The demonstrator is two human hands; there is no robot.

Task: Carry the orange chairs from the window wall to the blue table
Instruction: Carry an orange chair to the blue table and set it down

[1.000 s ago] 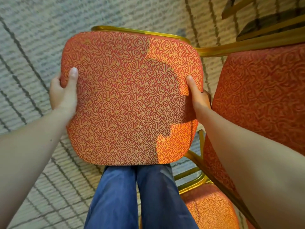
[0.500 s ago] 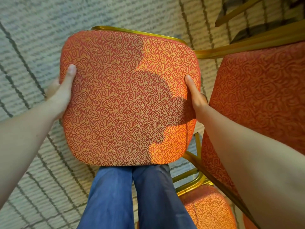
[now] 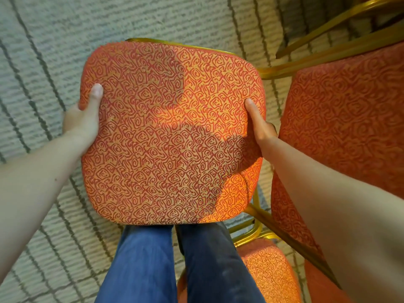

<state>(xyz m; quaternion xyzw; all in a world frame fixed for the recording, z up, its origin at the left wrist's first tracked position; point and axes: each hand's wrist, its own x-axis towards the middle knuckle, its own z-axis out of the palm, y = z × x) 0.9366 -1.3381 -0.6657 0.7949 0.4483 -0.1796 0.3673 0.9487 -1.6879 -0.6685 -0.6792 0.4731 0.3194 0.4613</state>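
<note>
- The orange swirly cloth chair with a gold metal frame (image 3: 170, 136) is held in front of the person's legs, over the grey striped carpet (image 3: 43, 51).
- The left hand (image 3: 84, 121) and the right hand (image 3: 260, 125) each grip one side of the seat, thumbs on top.
- The sunny patch has slid from the seat's right edge to its middle, so the carry has likely just begun. The other orange chairs (image 3: 341, 119) are still close on the right.

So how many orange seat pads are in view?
3: the held pad centre, between left hand and right hand; a large pad at right; a small pad at bottom. The right arm may hide more.
</note>
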